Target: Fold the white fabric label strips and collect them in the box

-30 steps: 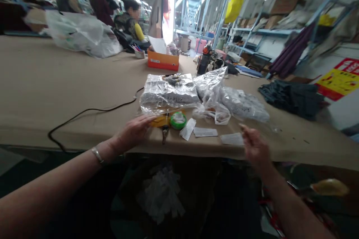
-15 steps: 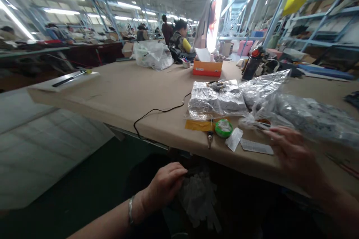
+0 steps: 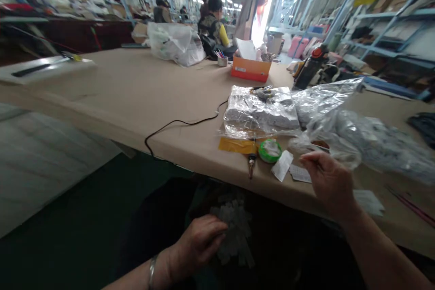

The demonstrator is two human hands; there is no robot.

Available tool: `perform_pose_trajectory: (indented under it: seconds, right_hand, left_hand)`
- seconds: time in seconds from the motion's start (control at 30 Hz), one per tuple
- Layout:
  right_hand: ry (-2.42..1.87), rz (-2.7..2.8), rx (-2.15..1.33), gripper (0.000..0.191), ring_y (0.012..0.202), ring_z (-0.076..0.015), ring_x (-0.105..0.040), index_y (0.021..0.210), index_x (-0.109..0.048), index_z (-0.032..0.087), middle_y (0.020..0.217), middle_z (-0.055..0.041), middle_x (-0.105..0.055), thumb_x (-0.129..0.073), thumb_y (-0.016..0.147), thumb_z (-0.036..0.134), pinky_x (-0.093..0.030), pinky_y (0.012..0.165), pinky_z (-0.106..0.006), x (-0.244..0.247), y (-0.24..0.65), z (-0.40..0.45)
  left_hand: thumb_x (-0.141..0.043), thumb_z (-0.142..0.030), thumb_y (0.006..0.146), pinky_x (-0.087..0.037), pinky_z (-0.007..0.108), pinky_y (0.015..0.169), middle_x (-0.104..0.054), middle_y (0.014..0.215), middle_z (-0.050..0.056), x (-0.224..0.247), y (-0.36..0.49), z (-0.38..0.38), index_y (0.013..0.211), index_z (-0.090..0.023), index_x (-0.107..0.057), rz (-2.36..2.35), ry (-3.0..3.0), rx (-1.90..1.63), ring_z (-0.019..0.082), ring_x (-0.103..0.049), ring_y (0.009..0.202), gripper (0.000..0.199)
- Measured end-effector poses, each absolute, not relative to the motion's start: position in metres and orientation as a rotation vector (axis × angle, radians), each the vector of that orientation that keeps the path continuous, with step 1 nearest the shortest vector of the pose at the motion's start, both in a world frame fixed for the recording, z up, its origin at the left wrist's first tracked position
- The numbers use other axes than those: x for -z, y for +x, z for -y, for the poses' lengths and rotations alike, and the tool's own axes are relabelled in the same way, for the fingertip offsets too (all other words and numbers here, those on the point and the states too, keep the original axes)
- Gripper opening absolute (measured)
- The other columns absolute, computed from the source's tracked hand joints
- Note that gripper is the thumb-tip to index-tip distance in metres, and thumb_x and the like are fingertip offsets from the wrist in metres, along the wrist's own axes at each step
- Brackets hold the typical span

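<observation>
My right hand [image 3: 329, 183] hovers at the table's front edge, thumb and fingertips pinched together. Anything between them is too small to make out. Close by it lie two white paper pieces [image 3: 282, 166], a green round container [image 3: 270, 151] with whitish stuff in it, and a clear plastic bag [image 3: 346, 145]. Below the table edge, my left hand [image 3: 204, 240] is closed with its fingertips pressed together; what it holds, if anything, is hidden. Beside its fingertips is a heap of pale strips [image 3: 236, 231], low down in shadow.
A pen-like tool with a metal tip [image 3: 251, 165] lies on a brown-yellow strip [image 3: 234, 145]. A black cord [image 3: 183, 121] crosses the table. Plastic-wrapped white stacks [image 3: 261, 108], an orange box [image 3: 250, 70], a dark bottle [image 3: 307, 70] and red-handled tweezers-like tool [image 3: 411, 204] are around. People sit further back.
My right hand has moved left, away from the clear bag, and pinches in front of the paper pieces. My left hand has dropped slightly. The view has tilted down a little.
</observation>
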State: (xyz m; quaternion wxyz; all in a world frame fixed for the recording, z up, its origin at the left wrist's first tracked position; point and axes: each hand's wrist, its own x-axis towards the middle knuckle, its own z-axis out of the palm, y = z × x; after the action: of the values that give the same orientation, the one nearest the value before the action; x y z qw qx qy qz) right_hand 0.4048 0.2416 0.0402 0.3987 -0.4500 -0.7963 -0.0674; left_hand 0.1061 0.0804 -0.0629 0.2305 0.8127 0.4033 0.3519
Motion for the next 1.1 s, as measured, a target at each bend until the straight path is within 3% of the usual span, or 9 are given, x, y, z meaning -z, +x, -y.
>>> perform_pose_trajectory:
  seconds: [0.1, 0.23, 0.3, 0.53, 0.7, 0.8, 0.93, 1.0, 1.1]
  right_hand:
    - [-1.168, 2.112, 0.083, 0.033, 0.057, -0.0139, -0.055, 0.068, -0.057, 0.019, 0.06, -0.0006, -0.059, -0.047, 0.092, 0.038, -0.044, 0.058, -0.026, -0.032, 0.411, -0.221]
    - [-1.141, 2.312, 0.306, 0.028, 0.111, -0.0299, -0.052, 0.101, -0.065, 0.017, 0.112, -0.0123, -0.065, -0.057, 0.087, 0.04, -0.04, 0.095, -0.045, -0.008, 0.403, -0.201]
    - [-1.163, 2.333, 0.387, 0.034, 0.122, -0.0329, -0.045, 0.115, -0.061, 0.02, 0.124, -0.0106, -0.061, -0.062, 0.084, 0.033, -0.031, 0.103, -0.052, 0.003, 0.398, -0.195]
    - [-0.988, 2.138, 0.225, 0.017, 0.103, -0.0206, -0.061, 0.093, -0.068, 0.026, 0.091, 0.001, -0.073, -0.063, 0.083, 0.013, -0.03, 0.106, -0.051, 0.016, 0.403, -0.197]
    - [-0.801, 2.175, 0.056, 0.019, 0.108, -0.0226, -0.059, 0.093, -0.067, 0.024, 0.094, -0.0021, -0.072, -0.063, 0.081, 0.01, -0.038, 0.101, -0.051, 0.014, 0.404, -0.17]
    - [-0.715, 2.247, -0.038, 0.016, 0.11, -0.0233, -0.056, 0.093, -0.066, 0.023, 0.096, -0.0027, -0.071, -0.058, 0.085, 0.012, -0.037, 0.102, -0.052, 0.013, 0.399, -0.147]
    - [-0.768, 2.275, -0.049, 0.029, 0.112, -0.0236, -0.054, 0.112, -0.06, 0.022, 0.104, -0.0056, -0.069, -0.055, 0.086, 0.011, -0.043, 0.099, -0.048, 0.011, 0.403, -0.145]
    - [-0.987, 2.237, 0.059, 0.041, 0.115, -0.0278, -0.052, 0.128, -0.05, 0.016, 0.114, -0.0131, -0.064, -0.054, 0.088, 0.018, -0.046, 0.095, -0.049, 0.01, 0.409, -0.157]
    - [-1.354, 2.22, 0.294, 0.05, 0.117, -0.0363, -0.049, 0.131, -0.047, 0.008, 0.122, -0.0215, -0.058, -0.057, 0.087, 0.03, -0.044, 0.094, -0.057, 0.01, 0.419, -0.176]
  left_hand:
    - [-0.048, -0.01, 0.085, -0.047, 0.024, 0.066, -0.064, 0.079, 0.005, 0.071, 0.112, -0.083, 0.104, -0.019, -0.056, -1.073, 2.191, -0.972, 0.015, -0.061, 0.073, 0.022]
    - [-0.048, -0.013, 0.085, -0.048, 0.024, 0.066, -0.065, 0.078, 0.006, 0.07, 0.129, -0.085, 0.1, -0.018, -0.059, -1.028, 2.108, -0.929, 0.015, -0.062, 0.073, 0.018]
    - [-0.049, -0.015, 0.086, -0.048, 0.024, 0.068, -0.067, 0.079, 0.007, 0.067, 0.138, -0.087, 0.098, -0.017, -0.061, -1.023, 2.045, -0.899, 0.016, -0.062, 0.074, 0.018]
    - [-0.056, -0.026, 0.085, -0.046, 0.025, 0.07, -0.068, 0.076, 0.006, 0.041, 0.185, -0.108, 0.086, -0.016, -0.07, -1.1, 1.337, -0.83, 0.015, -0.061, 0.073, 0.017]
    - [-0.057, -0.042, 0.085, -0.05, 0.03, 0.069, -0.068, 0.082, 0.008, 0.019, 0.224, -0.132, 0.096, -0.013, -0.065, -0.752, 0.366, -0.848, 0.015, -0.063, 0.07, 0.031]
    - [-0.062, -0.036, 0.082, -0.049, 0.024, 0.061, -0.065, 0.078, 0.006, 0.012, 0.236, -0.141, 0.09, -0.01, -0.065, -0.63, 0.133, -0.896, 0.011, -0.06, 0.062, 0.027]
    - [-0.067, -0.018, 0.078, -0.047, 0.019, 0.055, -0.064, 0.072, 0.006, 0.006, 0.239, -0.145, 0.082, -0.008, -0.064, -0.763, 0.158, -0.923, 0.009, -0.058, 0.058, 0.011]
    - [-0.063, -0.019, 0.081, -0.051, 0.026, 0.061, -0.066, 0.074, 0.008, 0.005, 0.238, -0.145, 0.087, -0.009, -0.063, -0.857, 0.207, -0.887, 0.013, -0.062, 0.061, 0.012]
    - [-0.059, -0.02, 0.083, -0.052, 0.028, 0.063, -0.068, 0.074, 0.008, 0.005, 0.235, -0.143, 0.093, -0.01, -0.062, -0.966, 0.281, -0.848, 0.015, -0.064, 0.062, 0.015]
